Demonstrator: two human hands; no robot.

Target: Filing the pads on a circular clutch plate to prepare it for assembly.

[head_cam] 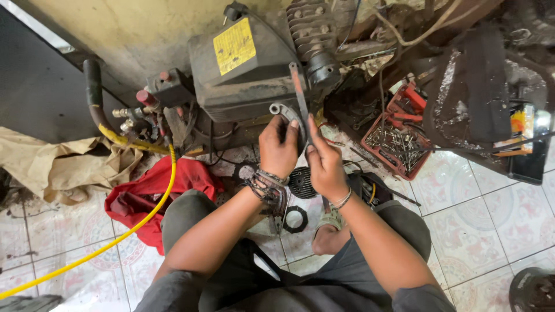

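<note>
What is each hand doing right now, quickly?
Left hand: closed around a curved grey metal part.
Right hand: closed on a long flat metal file, set against that part.

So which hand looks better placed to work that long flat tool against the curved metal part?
The right hand, probably: its fingers already pinch the flat tool, while the left hand grips the curved metal part.

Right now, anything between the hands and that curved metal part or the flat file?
Nothing visible. The left hand already grips the curved metal part, and the right hand holds the flat file laid against it. The compressor sits just behind, not between.
</note>
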